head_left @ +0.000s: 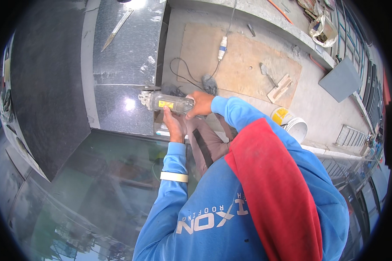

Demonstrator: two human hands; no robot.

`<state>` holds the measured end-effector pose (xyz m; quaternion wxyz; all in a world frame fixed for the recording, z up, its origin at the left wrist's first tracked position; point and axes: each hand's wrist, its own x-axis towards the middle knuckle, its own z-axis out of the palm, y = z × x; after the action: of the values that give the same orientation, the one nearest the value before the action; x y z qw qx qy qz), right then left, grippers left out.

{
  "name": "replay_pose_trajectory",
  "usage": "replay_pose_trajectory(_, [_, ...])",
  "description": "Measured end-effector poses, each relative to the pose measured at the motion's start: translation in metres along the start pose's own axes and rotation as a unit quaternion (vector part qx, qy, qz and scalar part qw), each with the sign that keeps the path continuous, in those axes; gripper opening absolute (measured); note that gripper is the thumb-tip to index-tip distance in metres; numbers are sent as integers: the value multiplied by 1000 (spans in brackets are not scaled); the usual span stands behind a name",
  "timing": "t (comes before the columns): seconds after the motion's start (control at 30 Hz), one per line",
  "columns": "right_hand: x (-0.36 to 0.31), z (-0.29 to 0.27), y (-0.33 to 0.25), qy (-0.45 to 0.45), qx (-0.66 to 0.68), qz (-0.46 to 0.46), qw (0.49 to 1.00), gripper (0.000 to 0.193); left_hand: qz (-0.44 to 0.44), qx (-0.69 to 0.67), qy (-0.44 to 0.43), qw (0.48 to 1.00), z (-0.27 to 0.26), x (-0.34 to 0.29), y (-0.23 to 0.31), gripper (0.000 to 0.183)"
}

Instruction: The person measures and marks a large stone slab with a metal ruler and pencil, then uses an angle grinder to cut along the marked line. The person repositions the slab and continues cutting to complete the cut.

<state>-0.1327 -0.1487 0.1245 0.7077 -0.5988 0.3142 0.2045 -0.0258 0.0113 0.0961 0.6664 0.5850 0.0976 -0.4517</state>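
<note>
Both my hands hold a grey angle grinder [167, 103] with a yellow label. My left hand [175, 125], in a blue sleeve with a white wristband, grips the body from below. The rear of the tool is wrapped by my right hand [200, 104]. The grinder's disc [149, 88] lies flat at the right edge of a dark polished stone slab [126, 56], on a thin line that runs across the slab. A black cord [183, 74] leads from the tool to a white and blue plug connector [222, 48].
A plywood board [239, 56] lies on the concrete floor with a trowel [268, 75] and a wooden float [281, 88]. A white and yellow bucket [292, 124] stands to the right. A long pointed metal tool [116, 29] rests on the slab. A glass pane [96, 187] lies below.
</note>
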Motion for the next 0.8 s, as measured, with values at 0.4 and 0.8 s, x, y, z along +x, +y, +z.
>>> replay_pose_trajectory(0.4, [-5, 46, -29, 59, -83, -111, 989, 78, 36, -104, 45, 993, -18, -10, 25, 58])
replay_pose_trajectory(0.8, [142, 130, -156, 85, -174, -124, 973, 89, 74, -143, 76, 984, -121, 108, 151, 61])
